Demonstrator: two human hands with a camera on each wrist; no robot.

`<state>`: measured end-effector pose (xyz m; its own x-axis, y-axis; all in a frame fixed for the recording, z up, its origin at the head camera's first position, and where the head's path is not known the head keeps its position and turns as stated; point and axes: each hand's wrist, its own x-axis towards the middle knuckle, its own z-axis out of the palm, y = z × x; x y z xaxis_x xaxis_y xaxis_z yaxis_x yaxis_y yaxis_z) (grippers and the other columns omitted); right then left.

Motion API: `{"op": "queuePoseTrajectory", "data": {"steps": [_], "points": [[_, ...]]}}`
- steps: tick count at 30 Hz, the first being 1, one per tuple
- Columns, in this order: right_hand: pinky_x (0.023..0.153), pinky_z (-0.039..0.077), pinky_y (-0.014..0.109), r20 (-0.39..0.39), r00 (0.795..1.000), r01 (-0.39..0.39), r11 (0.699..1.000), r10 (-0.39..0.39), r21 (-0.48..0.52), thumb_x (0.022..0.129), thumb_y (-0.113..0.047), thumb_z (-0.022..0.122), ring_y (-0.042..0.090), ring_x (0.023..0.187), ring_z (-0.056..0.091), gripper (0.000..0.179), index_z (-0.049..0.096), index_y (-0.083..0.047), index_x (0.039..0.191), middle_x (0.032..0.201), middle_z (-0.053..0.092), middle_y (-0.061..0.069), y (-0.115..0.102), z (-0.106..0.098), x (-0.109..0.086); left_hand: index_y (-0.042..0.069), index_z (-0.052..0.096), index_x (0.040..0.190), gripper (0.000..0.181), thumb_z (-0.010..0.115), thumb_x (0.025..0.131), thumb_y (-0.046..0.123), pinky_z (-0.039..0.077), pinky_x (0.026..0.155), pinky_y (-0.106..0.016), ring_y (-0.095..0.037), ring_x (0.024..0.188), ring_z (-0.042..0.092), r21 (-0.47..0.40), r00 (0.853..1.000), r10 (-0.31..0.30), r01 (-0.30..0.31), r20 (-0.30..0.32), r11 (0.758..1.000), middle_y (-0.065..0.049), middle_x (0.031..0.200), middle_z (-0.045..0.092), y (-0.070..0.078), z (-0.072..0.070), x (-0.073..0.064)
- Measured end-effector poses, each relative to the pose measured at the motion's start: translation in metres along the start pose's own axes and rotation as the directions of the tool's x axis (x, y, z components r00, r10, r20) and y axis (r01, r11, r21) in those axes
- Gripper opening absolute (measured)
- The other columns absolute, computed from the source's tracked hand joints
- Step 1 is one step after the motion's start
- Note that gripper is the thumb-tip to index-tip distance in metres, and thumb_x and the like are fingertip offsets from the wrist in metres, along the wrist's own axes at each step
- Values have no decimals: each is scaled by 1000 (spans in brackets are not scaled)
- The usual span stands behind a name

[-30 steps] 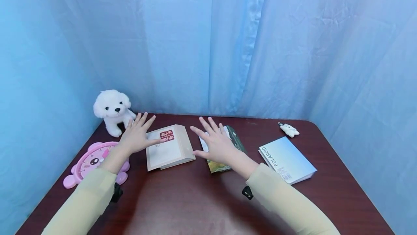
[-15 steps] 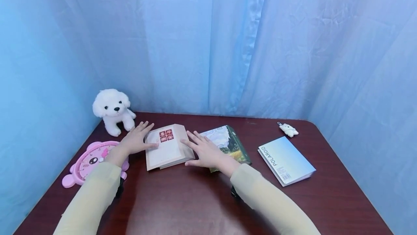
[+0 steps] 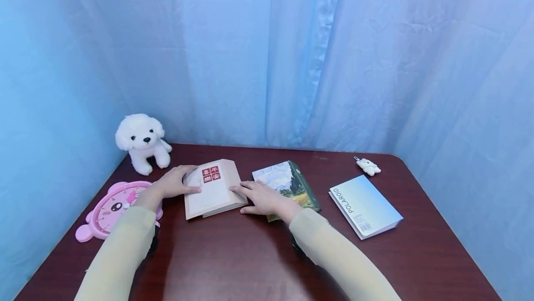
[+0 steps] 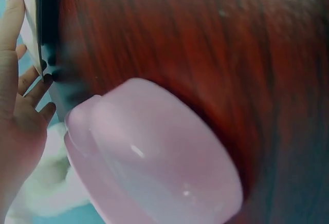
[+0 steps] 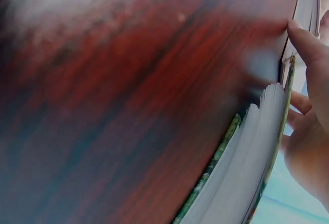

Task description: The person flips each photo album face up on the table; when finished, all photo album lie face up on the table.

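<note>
A cream book (image 3: 214, 194) with red square characters lies on the dark wooden table, between my hands. At its left edge my left hand (image 3: 173, 184) has the thumb on the cover and the fingers curled at the edge, as the left wrist view shows. My right hand (image 3: 269, 199) touches the book's right side with nearly straight fingers, its thumb (image 5: 303, 39) at the near right corner. The right forearm and hand pass over the near part of a green book with a painted landscape cover (image 3: 288, 180), hiding some of it.
A pink bear-shaped clock (image 3: 112, 208) lies under the left forearm. Behind it sits a white plush dog (image 3: 143, 145). On the right are a pale blue POLAROID album (image 3: 367, 206) and a small white plush keychain (image 3: 369, 166). Blue curtains (image 3: 233, 60) enclose the table (image 3: 225, 254).
Both hands have come down from spread-fingered poses above the table to the cream book's two sides. The right hand moved left, off the landscape book's middle. The books look unmoved.
</note>
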<state>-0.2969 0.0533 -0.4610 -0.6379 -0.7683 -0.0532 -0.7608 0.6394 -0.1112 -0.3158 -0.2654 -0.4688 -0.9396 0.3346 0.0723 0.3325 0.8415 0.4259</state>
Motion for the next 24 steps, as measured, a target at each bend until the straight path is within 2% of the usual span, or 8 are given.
{"op": "queuePoseTrajectory", "data": {"steps": [3, 7, 12, 17, 24], "points": [[112, 26, 46, -14, 1000, -16, 1000, 16, 0, 91, -42, 59, 19, 136, 36, 66, 30, -28, 149, 147, 40, 7, 2, 1, 2, 0, 47, 136, 86, 78, 71, 49, 31, 104, -56, -41, 125, 40, -32, 1000, 17, -17, -12, 999, -24, 134, 48, -1, -2, 3], [110, 31, 40, -22, 999, -38, 999, 38, -7, 92, -40, 59, 20, 131, 42, 64, 32, -25, 148, 143, 45, 4, 4, 2, 2, 4, 48, 136, 86, 80, 69, 47, 32, 103, -56, -40, 124, 40, -57, 1000, 6, -5, 6, 998, -25, 134, 47, -1, -2, 7], [108, 34, 37, -31, 998, -57, 997, 59, 45, 91, -39, 61, 22, 129, 44, 63, 35, -23, 147, 140, 48, 4, 6, 3, 0, 7, 48, 137, 85, 82, 68, 44, 33, 102, -57, -41, 124, 38, -77, 1000, -2, 4, 31, 997, -25, 136, 43, 2, -2, 10], [110, 31, 38, -56, 998, -32, 997, 36, 65, 92, -36, 61, 21, 131, 42, 62, 36, -22, 146, 142, 47, 4, 8, 5, -2, 7, 49, 137, 83, 81, 69, 43, 34, 99, -58, -43, 123, 36, -67, 999, -2, 4, 37, 998, -25, 135, 42, 7, -5, 13], [109, 32, 38, -89, 996, 32, 997, -25, 77, 93, -29, 61, 19, 128, 45, 55, 40, -19, 143, 140, 49, 3, 7, 7, 0, 8, 49, 138, 83, 83, 69, 41, 33, 99, -59, -44, 122, 34, -59, 1000, -20, 21, 19, 998, -26, 135, 40, 9, -7, 7]]}}
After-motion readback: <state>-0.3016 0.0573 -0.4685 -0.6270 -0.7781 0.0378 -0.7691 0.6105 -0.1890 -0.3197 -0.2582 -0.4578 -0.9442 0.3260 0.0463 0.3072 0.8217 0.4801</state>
